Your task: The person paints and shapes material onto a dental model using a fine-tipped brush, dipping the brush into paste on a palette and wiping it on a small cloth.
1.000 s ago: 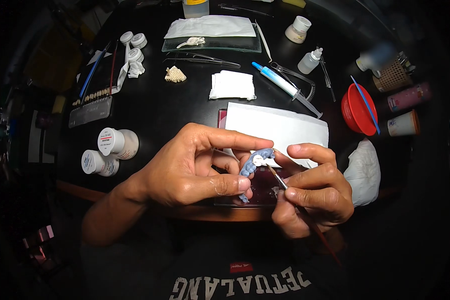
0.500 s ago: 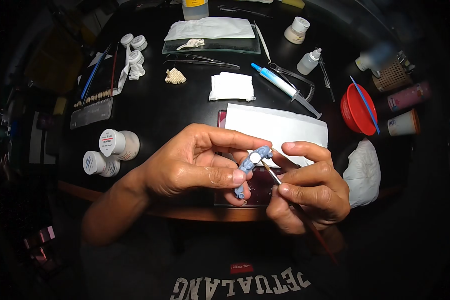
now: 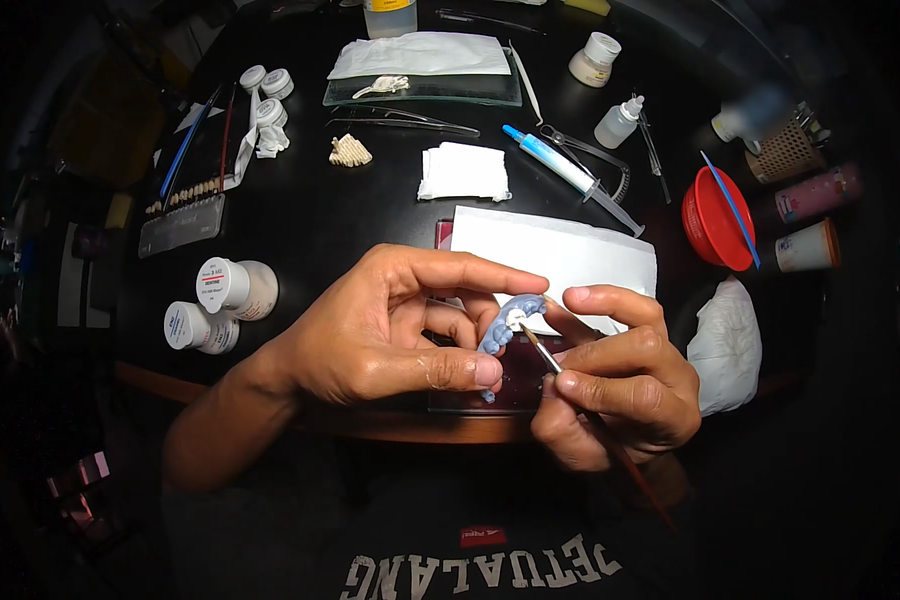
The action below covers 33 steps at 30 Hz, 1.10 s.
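My left hand (image 3: 390,335) pinches a blue-grey dental model (image 3: 497,335) between thumb and fingers, above the table's front edge. One tooth (image 3: 515,319) on the model is white. In my right hand (image 3: 625,385) is a thin paintbrush (image 3: 602,428) with a dark red handle and a metal ferrule. Its bristle tip is at the white tooth; whether it touches I cannot tell. Under the hands lie a white paper sheet (image 3: 570,250) and a dark red plate (image 3: 460,397), partly covered by them.
Jars (image 3: 235,288) stand at the left. A glass slab (image 3: 420,92) with white paste, a folded tissue (image 3: 463,172) and a blue-labelled syringe (image 3: 570,177) lie farther back. At the right are a red bowl (image 3: 705,228) and a crumpled white tissue (image 3: 727,345).
My left hand has turned the dental model, so more of its tooth row and the side of the white tooth show. The brush in my right hand has barely moved.
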Each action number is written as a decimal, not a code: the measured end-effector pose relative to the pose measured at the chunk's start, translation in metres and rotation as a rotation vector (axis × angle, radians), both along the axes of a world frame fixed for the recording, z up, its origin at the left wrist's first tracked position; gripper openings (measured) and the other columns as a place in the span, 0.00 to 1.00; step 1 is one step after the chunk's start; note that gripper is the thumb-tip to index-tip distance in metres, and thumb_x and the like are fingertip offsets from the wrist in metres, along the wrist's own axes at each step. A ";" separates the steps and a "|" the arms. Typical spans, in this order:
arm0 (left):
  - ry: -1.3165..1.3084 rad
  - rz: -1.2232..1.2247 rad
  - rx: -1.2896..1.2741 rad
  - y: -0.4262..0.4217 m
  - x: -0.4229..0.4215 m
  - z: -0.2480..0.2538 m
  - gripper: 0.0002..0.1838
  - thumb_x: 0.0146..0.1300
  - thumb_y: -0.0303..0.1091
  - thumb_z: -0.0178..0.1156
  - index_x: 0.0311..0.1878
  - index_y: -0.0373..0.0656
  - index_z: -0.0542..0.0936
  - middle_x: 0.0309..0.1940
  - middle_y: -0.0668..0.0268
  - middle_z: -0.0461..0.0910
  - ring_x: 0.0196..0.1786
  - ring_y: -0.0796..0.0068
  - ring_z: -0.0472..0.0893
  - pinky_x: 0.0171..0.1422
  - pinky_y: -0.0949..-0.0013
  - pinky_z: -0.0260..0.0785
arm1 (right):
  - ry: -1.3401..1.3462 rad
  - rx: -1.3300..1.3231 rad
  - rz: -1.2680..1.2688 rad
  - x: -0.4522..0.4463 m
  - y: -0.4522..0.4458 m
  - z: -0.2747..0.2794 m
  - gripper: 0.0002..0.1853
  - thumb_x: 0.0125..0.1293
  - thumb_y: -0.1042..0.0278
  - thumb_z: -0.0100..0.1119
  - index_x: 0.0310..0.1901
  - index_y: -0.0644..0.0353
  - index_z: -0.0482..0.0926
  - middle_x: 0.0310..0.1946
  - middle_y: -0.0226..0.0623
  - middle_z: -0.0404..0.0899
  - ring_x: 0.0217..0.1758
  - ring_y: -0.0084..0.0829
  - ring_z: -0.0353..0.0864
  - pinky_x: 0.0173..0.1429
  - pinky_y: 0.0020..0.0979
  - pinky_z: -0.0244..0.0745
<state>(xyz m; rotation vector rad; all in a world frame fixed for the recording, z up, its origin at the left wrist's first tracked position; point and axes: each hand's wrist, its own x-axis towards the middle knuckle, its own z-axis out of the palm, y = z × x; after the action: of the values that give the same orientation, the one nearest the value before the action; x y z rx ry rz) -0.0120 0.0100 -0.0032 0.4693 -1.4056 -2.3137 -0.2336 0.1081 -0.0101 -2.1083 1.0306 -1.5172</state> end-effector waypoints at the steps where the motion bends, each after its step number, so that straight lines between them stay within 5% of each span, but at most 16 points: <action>1: 0.002 -0.001 0.002 0.000 0.000 0.000 0.34 0.61 0.15 0.67 0.71 0.23 0.68 0.51 0.49 0.82 0.45 0.70 0.88 0.51 0.71 0.84 | -0.007 0.002 -0.006 0.001 0.001 0.000 0.14 0.53 0.87 0.68 0.39 0.59 0.80 0.37 0.39 0.82 0.62 0.48 0.81 0.59 0.44 0.89; 8: -0.014 0.024 -0.026 0.002 -0.001 0.002 0.34 0.59 0.13 0.69 0.70 0.24 0.70 0.48 0.52 0.83 0.47 0.73 0.87 0.52 0.74 0.85 | -0.127 -0.029 -0.027 0.005 -0.002 -0.001 0.10 0.52 0.81 0.74 0.35 0.64 0.83 0.32 0.39 0.84 0.55 0.53 0.86 0.56 0.45 0.87; 14: -0.096 0.039 -0.094 0.002 -0.001 0.007 0.33 0.58 0.13 0.72 0.67 0.26 0.74 0.41 0.60 0.81 0.44 0.79 0.84 0.46 0.80 0.85 | -0.138 -0.023 -0.023 0.006 -0.002 -0.001 0.10 0.49 0.84 0.69 0.34 0.63 0.80 0.31 0.40 0.83 0.55 0.54 0.86 0.55 0.45 0.89; 33: -0.148 0.063 -0.101 0.003 -0.002 0.007 0.34 0.56 0.14 0.74 0.67 0.28 0.76 0.37 0.62 0.80 0.40 0.82 0.83 0.43 0.82 0.83 | -0.164 -0.009 -0.013 0.010 -0.006 -0.001 0.10 0.47 0.86 0.65 0.33 0.64 0.80 0.30 0.40 0.83 0.55 0.51 0.84 0.61 0.45 0.87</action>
<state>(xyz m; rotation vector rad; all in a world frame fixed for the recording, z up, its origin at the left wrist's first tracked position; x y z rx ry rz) -0.0138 0.0127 0.0041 0.6559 -1.5444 -2.1853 -0.2241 0.1023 -0.0109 -1.9485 0.9815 -1.6724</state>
